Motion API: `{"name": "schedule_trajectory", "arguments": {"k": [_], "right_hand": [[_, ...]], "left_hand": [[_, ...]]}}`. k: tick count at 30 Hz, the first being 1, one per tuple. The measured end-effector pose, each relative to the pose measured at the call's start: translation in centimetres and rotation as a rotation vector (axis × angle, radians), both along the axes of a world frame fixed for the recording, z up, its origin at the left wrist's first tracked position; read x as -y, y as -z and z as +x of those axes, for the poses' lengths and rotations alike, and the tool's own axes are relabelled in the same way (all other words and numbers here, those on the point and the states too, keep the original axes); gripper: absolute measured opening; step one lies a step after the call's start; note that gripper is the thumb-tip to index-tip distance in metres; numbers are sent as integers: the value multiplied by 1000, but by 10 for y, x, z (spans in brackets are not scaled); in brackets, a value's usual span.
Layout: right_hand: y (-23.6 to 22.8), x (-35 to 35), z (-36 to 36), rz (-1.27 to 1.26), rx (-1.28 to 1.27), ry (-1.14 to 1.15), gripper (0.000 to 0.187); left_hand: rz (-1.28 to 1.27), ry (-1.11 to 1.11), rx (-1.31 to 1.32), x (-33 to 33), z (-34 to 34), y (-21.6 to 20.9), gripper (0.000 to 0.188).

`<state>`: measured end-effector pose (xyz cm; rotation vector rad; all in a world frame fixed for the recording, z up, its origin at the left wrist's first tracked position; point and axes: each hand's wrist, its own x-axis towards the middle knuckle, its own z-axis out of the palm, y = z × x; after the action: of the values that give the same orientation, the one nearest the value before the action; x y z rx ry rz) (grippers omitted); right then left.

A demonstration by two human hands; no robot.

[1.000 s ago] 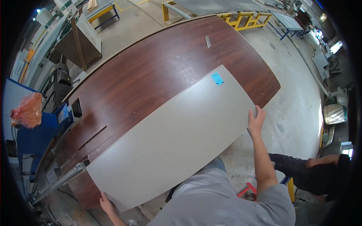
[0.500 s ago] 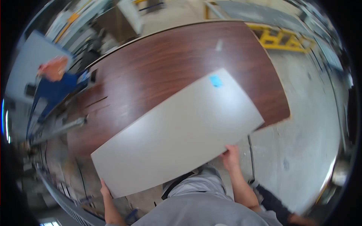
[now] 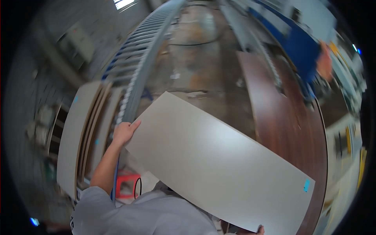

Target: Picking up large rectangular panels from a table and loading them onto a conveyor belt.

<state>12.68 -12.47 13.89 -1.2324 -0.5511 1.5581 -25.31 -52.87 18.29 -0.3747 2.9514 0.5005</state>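
A long pale grey board point(image 3: 219, 156) lies across the front of my body, slanting from upper left to lower right. My left hand point(image 3: 124, 133) grips its left end, the thumb on the top face and the other fingers partly hidden underneath. At the lower edge of the picture my right hand point(image 3: 260, 230) holds the near long side; only a thumb and a bit of the hand show. A small light-blue sticker point(image 3: 306, 185) marks the board's right end.
A roller conveyor point(image 3: 150, 43) runs away at the left, with several similar boards point(image 3: 76, 133) stacked upright beside it. A red plastic stool point(image 3: 126, 185) stands near my left side. At the right is a reddish-brown wood-grain table point(image 3: 280, 117), with a blue machine part point(image 3: 299, 51) beyond.
My view has turned to the left, toward the conveyor. The board has swung with me, away from over the middle of the brown table, still held in both hands.
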Motion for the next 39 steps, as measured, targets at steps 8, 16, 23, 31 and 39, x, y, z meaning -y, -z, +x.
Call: {"name": "schedule_trajectory", "arguments": {"k": [8, 16, 23, 31, 39], "right_hand": [[-72, 116, -185, 376, -167, -782, 63], [-56, 354, -374, -26, -385, -1564, 49], [2, 557, -463, -254, -390, -2068, 34], [36, 670, -483, -309, -430, -2232, 27], [12, 731, -530, -129, -167, -2244, 29]], "left_hand": [[107, -708, -137, 260, 196, -17, 63], [76, -1394, -190, 385, 409, 16, 70], [21, -1629, -163, 434, 484, 55, 71], [-10, -1773, -125, 473, 485, 50, 70], [-224, -1586, 7, 494, 417, 27, 71]]}}
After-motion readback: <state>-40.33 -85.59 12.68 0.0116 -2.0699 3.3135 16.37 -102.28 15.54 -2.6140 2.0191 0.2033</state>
